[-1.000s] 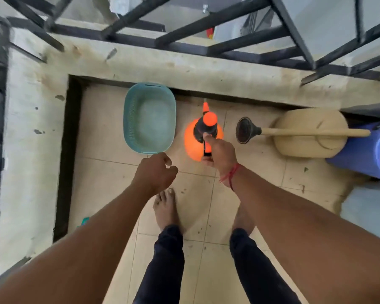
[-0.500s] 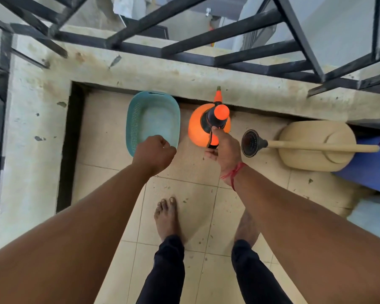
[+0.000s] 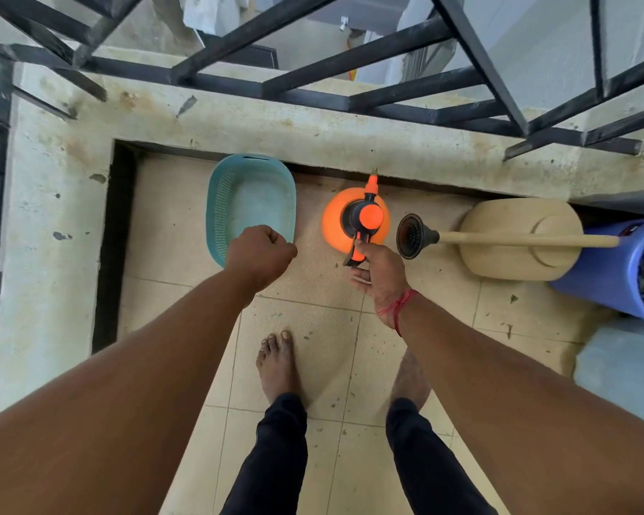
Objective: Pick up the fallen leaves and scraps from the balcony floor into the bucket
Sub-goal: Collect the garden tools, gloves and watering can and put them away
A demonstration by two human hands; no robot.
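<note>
Left hand (image 3: 260, 255) fingers curled in a fist at teal basket (image 3: 216, 217) near rim, contents hidden. Right hand (image 3: 382, 278) fingers loose, tips touching orange sprayer (image 3: 335, 228) handle; grip unclear. Leaf scraps (image 3: 513, 299) on floor (image 3: 313, 310) right of those fingers, blue bucket (image 3: 606, 269) beyond. Likely light, brittle, flat: pinch by edges.

Both arms bare, extended forward and down. Left hand (image 3: 259, 256) curled into a fist, knuckles up, nothing visible in it. Right hand (image 3: 382, 278) apart from it, fingers loosely extended, uppermost fingertip touching a sprayer handle (image 3: 358, 250); red thread (image 3: 396, 310) round the wrist.
</note>
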